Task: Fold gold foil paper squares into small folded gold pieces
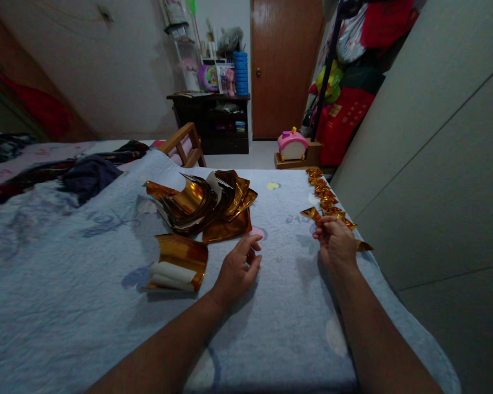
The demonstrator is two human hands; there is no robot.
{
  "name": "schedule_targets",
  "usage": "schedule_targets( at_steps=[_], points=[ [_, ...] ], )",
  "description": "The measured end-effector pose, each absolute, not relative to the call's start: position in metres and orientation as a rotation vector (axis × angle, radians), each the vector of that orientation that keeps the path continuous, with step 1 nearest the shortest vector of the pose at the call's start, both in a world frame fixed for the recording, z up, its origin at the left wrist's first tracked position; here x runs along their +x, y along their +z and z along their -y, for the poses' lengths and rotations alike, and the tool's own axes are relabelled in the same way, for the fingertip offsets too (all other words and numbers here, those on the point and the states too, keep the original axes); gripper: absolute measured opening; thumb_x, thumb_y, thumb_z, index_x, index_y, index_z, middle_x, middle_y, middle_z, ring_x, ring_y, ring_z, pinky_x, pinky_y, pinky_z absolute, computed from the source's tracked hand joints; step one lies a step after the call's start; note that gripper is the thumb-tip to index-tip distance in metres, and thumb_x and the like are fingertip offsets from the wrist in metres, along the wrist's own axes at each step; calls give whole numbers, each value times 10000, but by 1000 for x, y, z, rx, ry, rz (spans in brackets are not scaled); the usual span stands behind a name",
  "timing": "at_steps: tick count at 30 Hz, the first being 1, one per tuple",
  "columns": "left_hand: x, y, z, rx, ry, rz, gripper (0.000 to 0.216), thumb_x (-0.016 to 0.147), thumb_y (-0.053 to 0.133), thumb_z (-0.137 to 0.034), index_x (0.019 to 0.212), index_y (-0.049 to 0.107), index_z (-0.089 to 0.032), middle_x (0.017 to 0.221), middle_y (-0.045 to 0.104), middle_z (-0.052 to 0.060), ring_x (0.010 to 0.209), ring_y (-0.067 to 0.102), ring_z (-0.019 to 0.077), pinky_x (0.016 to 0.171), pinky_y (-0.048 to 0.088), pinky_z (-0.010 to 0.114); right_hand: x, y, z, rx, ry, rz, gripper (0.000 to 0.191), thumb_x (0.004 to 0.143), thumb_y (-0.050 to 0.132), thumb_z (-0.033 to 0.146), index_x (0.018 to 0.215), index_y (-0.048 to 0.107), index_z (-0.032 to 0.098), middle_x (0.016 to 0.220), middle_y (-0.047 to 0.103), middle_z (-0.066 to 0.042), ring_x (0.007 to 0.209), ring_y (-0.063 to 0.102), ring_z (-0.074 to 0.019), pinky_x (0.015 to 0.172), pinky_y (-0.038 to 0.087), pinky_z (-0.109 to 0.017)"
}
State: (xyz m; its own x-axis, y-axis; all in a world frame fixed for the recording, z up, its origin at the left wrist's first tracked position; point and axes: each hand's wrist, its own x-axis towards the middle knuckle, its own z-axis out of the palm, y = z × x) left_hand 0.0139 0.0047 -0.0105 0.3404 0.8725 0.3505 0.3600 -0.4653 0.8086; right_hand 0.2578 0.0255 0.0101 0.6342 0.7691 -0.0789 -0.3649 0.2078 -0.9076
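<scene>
My right hand (336,241) pinches a folded gold foil paper piece (311,214) near the right edge of the bed. Just beyond it runs a row of folded gold foil pieces (322,191), and another folded piece pokes out to the right of the hand. My left hand (240,265) hovers or rests over the sheet with fingers curled and apart, holding nothing. Left of it lies a curled sheet of gold foil paper (183,251) with a white inner side. Behind that spreads a loose pile of gold foil sheets (197,200).
A pale blue patterned sheet (279,317) covers the bed. Dark clothes (90,178) lie at the far left. A white cabinet (443,164) stands close along the right edge. Beyond the bed are a wooden chair (184,142), a dark shelf unit (213,126) and a pink toy (292,145).
</scene>
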Motion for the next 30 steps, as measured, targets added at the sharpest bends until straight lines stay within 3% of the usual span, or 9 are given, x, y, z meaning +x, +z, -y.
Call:
schedule_targets(
  at_steps=[6, 12, 16, 24, 30],
  points=[
    [14, -11, -5, 1980, 1051, -1090, 396, 873, 541, -127, 1261, 552, -208, 978, 646, 29, 755, 600, 125, 737, 500, 261, 259, 0, -30, -1215, 748, 458, 257, 578, 638, 172, 826, 704, 167, 882, 696, -46, 670, 674, -139, 481, 530, -206],
    [13, -12, -5, 1996, 1037, -1085, 383, 877, 540, -126, 1251, 566, -206, 968, 651, 25, 749, 605, 123, 741, 503, 261, 258, 0, -28, -1047, 864, 435, 529, 602, 694, 161, 1107, 591, 281, 1166, 641, -15, 812, 729, -167, 625, 609, -276],
    [13, -11, -4, 2007, 1011, -1102, 319, 890, 536, -139, 1199, 596, -194, 943, 666, 32, 775, 623, 137, 749, 505, 267, 254, 3, -25, -1048, 931, 473, 503, 606, 716, 204, 1091, 597, 264, 1093, 668, -17, 786, 726, -164, 604, 593, -259],
    [13, -10, -6, 2109, 1004, -1066, 196, 909, 514, -143, 1041, 651, -186, 891, 665, 41, 788, 635, 160, 751, 511, 282, 240, 5, -21, -1209, 1069, 609, 214, 561, 706, 206, 773, 684, 193, 835, 716, -32, 595, 624, -119, 460, 496, -207],
    [11, -9, -8, 2263, 978, -1074, 191, 882, 522, -97, 991, 655, -180, 905, 671, 61, 856, 637, 196, 788, 508, 316, 240, 6, -20, -1239, 1088, 677, 204, 564, 725, 246, 755, 688, 185, 749, 697, -15, 554, 588, -112, 451, 478, -208]
  ],
)
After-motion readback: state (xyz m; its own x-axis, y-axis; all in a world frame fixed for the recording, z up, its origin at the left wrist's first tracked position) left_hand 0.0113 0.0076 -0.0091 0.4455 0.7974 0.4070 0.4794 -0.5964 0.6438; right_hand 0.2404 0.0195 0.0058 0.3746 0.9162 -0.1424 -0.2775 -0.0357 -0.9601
